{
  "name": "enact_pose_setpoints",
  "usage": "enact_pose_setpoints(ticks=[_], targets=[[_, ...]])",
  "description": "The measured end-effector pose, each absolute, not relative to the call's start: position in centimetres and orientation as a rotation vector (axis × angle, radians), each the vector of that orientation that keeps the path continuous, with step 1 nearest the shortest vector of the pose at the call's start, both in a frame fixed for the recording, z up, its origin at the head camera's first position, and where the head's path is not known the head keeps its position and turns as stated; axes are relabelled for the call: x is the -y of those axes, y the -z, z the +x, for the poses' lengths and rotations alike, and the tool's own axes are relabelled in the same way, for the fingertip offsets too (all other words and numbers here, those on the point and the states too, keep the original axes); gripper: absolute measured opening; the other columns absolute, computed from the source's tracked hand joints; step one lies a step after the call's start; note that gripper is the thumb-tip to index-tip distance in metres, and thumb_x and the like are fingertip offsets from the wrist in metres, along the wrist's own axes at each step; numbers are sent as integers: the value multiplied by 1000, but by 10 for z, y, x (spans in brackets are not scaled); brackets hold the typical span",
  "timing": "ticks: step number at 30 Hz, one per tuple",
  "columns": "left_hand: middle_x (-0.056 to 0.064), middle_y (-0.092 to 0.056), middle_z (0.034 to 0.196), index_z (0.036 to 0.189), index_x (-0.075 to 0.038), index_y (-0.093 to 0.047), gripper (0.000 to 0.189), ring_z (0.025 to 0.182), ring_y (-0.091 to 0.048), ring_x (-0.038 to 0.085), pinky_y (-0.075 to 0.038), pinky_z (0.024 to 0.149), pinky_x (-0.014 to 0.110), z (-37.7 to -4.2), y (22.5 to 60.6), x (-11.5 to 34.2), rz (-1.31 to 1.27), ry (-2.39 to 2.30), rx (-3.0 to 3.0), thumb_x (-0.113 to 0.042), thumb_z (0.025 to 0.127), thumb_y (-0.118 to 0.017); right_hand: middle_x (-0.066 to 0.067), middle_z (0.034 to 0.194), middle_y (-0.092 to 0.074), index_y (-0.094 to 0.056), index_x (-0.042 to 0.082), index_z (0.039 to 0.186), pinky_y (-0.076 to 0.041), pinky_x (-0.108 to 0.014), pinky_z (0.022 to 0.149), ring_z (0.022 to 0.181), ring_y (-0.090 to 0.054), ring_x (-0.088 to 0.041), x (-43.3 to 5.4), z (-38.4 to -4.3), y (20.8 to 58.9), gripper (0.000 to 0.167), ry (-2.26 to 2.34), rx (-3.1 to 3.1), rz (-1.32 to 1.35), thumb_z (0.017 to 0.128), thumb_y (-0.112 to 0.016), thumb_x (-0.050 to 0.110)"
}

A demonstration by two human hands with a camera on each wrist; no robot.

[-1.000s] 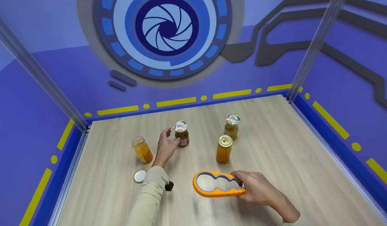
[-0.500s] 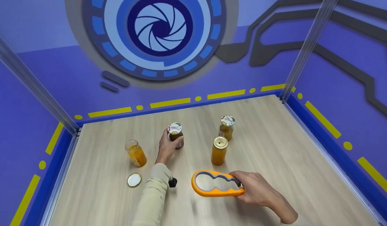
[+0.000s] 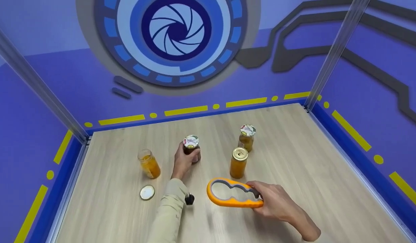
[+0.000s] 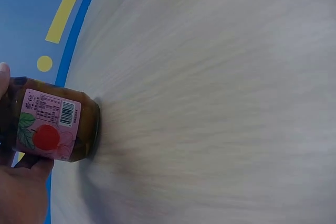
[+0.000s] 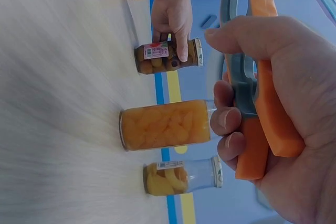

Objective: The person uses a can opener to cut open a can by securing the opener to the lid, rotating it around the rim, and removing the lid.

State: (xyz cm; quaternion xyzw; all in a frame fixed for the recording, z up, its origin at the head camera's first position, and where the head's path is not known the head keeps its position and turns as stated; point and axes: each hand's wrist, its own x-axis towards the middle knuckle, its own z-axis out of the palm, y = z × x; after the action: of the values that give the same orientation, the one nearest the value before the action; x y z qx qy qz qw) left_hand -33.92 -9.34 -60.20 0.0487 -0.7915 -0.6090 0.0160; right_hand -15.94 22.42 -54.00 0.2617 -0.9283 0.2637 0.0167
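My left hand (image 3: 183, 163) grips a jar of dark fruit (image 4: 50, 124) around its body, near the middle of the table. The jar has a patterned white lid and a pink label with a red fruit on it. In the left wrist view its base is close over the wood, with a shadow beneath. My right hand (image 3: 275, 202) holds an orange jar opener (image 3: 231, 202) with a grey wavy inner edge, by its handle end. The opener hangs above the table, in front of a tall jar of orange fruit pieces (image 5: 165, 124) with a gold lid.
Behind the gold-lidded jar stands a jar of yellowish fruit (image 3: 246, 141) with a patterned lid. On the left is a lidless jar of orange fruit (image 3: 149, 166), with a loose lid (image 3: 147, 192) lying in front. Blue walls (image 3: 73, 81) border the table (image 3: 295, 162).
My left hand has reached the dark fruit jar, closed around it and drawn it slightly nearer. My right hand keeps its place with the jar opener, which has tilted a little.
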Motion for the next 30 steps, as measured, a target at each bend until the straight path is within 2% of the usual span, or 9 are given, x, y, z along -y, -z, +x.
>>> enact_pose_setpoints(ticks=[5,9,18,25,30], targets=[[18,-53,148,151,-3,-43,70,139,-48,31,-36,117,48,-327,604,97,70,1882,2438,-19,93,-79,19,86,-58,-63,23,128,-45,-23,61,69,-51,0,-222,-159,542,58,-803,2786,832,76,-89,26],[18,-52,149,152,-4,-42,71,140,-47,31,-35,118,49,-315,604,99,66,1877,2465,-20,93,-79,22,85,-54,-63,24,126,-44,-22,60,68,-49,1,-218,-160,542,57,-797,2735,843,76,-89,27],[19,-51,150,154,-3,-41,75,141,-46,33,-35,117,51,-280,607,102,49,1878,2528,-23,93,-79,21,85,-54,-63,26,125,-44,-23,61,69,-49,0,-209,-161,539,58,-812,2717,844,74,-89,23],[15,-53,148,152,-6,-43,73,141,-45,31,-32,119,51,-256,606,99,-10,1952,2550,-23,91,-81,21,86,-54,-62,22,125,-45,-24,61,68,-49,-1,-201,-166,535,58,-800,2739,818,74,-89,25],[11,-57,142,149,-9,-47,72,135,-50,27,-34,118,50,-239,607,100,-83,2000,2543,-26,89,-83,20,89,-56,-62,21,127,-46,-25,62,70,-51,-2,-194,-170,531,60,-804,2708,836,74,-90,25]])
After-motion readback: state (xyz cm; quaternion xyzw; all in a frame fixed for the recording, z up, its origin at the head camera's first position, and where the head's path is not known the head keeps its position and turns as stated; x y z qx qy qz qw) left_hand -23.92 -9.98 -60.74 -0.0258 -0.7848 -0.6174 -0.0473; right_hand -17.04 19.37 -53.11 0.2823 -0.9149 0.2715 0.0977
